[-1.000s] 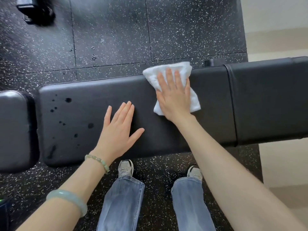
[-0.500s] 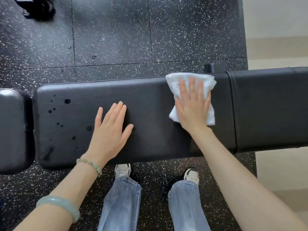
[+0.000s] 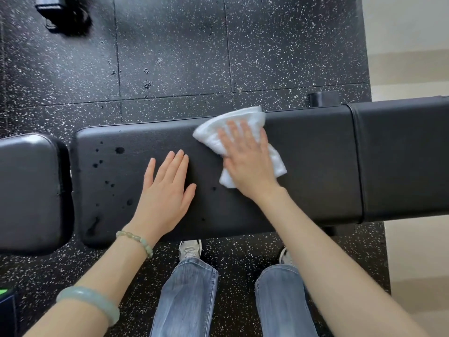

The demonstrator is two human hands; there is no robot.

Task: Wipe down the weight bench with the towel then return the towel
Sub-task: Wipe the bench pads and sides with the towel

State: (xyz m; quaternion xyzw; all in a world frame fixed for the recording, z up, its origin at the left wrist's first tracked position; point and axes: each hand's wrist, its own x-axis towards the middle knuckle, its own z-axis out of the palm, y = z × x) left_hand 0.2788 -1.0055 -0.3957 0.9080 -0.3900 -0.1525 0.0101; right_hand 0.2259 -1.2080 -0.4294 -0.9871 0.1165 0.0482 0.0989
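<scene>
The white towel [image 3: 247, 114] is a small folded cloth, light and soft. I judge it will bunch or slip from under a flat palm unless I bear down through its middle. For the carry back, a pinch at a folded corner should do. The padded bench [image 3: 315, 166] looks smooth, and probably slick where wet.

Nearest me, my left grip [image 3: 165, 195] lies flat on the pad, fingers straight and close together, thumb out, holding nothing. Dark droplets [image 3: 119, 150] dot the pad to its left. Farther out and to its right, my right grip [image 3: 247, 166] is spread flat on the towel, pressing it to the pad. Cloth shows beyond the fingertips, reaching the bench's far edge.
</scene>
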